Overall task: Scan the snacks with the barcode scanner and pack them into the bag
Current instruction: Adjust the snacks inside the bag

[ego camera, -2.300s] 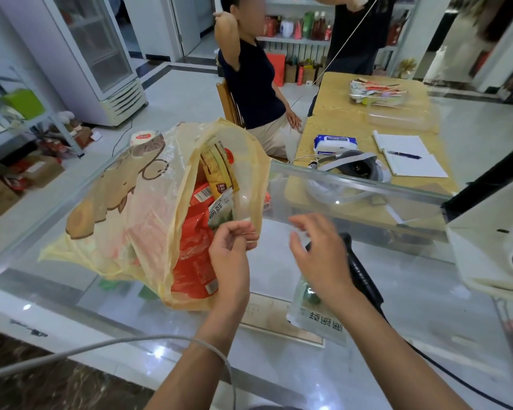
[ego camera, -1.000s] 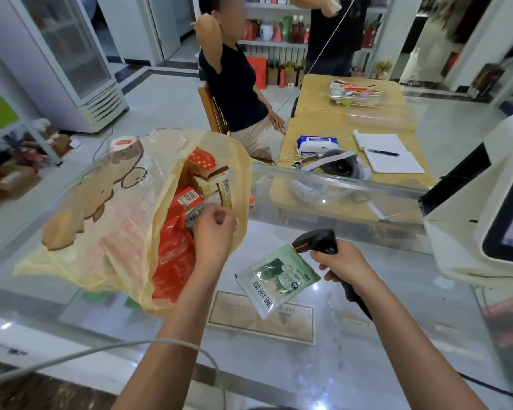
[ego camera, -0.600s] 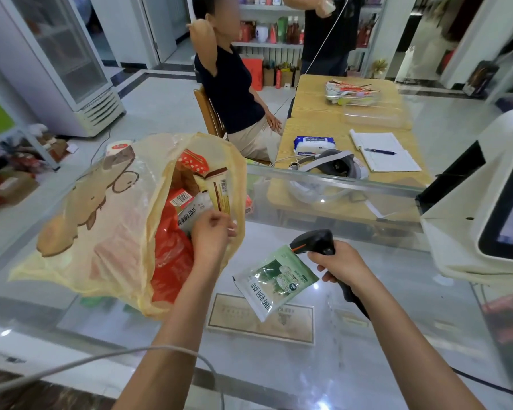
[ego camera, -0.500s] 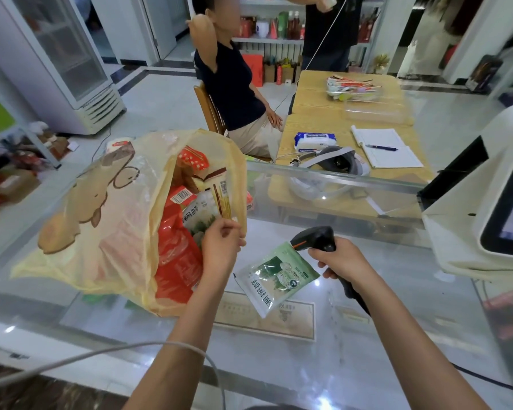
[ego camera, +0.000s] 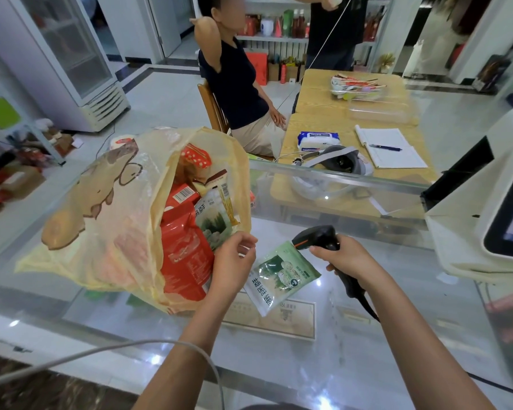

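Green-and-white flat foil snack pouch [ego camera: 280, 276], the 1 snack outside the bag in the head view, lies face up on the clear glass counter [ego camera: 367, 350]. It is just beside the mouth of the yellow translucent plastic bag with a brown cartoon print [ego camera: 110, 232] and right under the nose of the black pistol-grip barcode scanner [ego camera: 316, 236]. The right hand [ego camera: 348, 257] has its fingers wrapped tight round the scanner's handle, with the nose tipped down toward the pouch's upper corner. The left hand [ego camera: 233, 260] hovers between the bag mouth and the pouch, fingers loosely curled with nothing seen in them; whether it brushes the bag's rim I cannot tell. Inside the bag stand a red crinkled packet [ego camera: 184, 253] and a 2nd green-and-white pouch [ego camera: 214, 223], among others. The loose pouch looks light, thin and floppy, and its slick film will likely slide on the glass and buckle if gripped in the middle; the contents may crush. I judge the best hold to be a pinch on the sealed edge or the corner nearest the left hand, then a lift to turn it over, since no barcode shows on this face
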